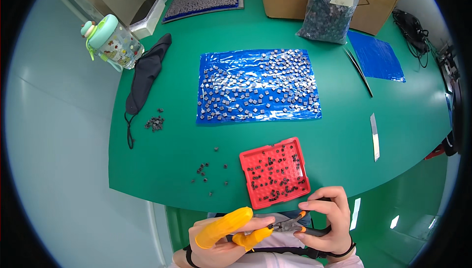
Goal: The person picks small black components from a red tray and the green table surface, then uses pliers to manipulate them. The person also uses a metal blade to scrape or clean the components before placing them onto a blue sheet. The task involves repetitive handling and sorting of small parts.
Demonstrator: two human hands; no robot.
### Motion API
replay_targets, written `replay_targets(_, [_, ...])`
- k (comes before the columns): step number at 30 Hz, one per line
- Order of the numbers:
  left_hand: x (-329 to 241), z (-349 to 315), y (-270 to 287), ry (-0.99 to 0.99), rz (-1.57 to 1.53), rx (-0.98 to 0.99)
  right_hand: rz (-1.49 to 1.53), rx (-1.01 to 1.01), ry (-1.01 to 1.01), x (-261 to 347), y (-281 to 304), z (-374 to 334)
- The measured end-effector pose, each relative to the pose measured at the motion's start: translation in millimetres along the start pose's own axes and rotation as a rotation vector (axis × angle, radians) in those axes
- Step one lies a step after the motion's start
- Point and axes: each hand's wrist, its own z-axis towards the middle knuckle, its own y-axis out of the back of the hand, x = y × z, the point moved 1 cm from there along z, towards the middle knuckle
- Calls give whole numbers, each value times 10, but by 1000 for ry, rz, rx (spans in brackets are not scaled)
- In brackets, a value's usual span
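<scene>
My left hand [216, 243], with yellow finger cots on two fingers, pinches a small black part [270, 226] between thumb and fingertips. In my right hand [334, 216] is a pair of cutting pliers [289, 225] with black and orange handles. The handles are spread apart, and the jaws meet the small part at my left fingertips; whether they bite into it I cannot tell. Just beyond my hands, a red tray [248, 182] holds many small black parts, scattered over its dimpled floor.
Loose black pieces [201, 169] lie left of the tray, with a small heap [155, 123] farther left. Behind is a blue film sheet [231, 61] covered with small metallic squares. Around it are a bottle [110, 42], a black pouch [145, 71], tweezers [360, 74], a blade [375, 138] and a filled bag [327, 17].
</scene>
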Motion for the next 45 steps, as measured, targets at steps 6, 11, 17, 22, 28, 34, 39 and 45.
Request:
replay_targets(6, [66,-67,-112,-46,-75,-144,-94,-18,57,6,-13,28])
replay_targets(11, [31,-21,-122,-109,43,-142,-64,-11,98,-23,-18,71])
replay_targets(17, [78,70,33,-290,306,46,-143,-47,142,-22,-18,93])
replay_targets(22, [125,47,-4,-241,214,0,-244,-108,207,-33,-25,65])
replay_targets(28, [-3,96,15,-163,304,66,-281,-135,206,-25,-38,63])
replay_targets(34, [-2,113,1,-247,397,44,-263,-72,179,-47,-6,54])
replay_targets(39, [99,92,-137,109,-251,-48,-216,-111,223,-60,-9,37])
replay_targets(45, [201,128,-130,-50,-122,66,-197,-111,231,-60,-23,32])
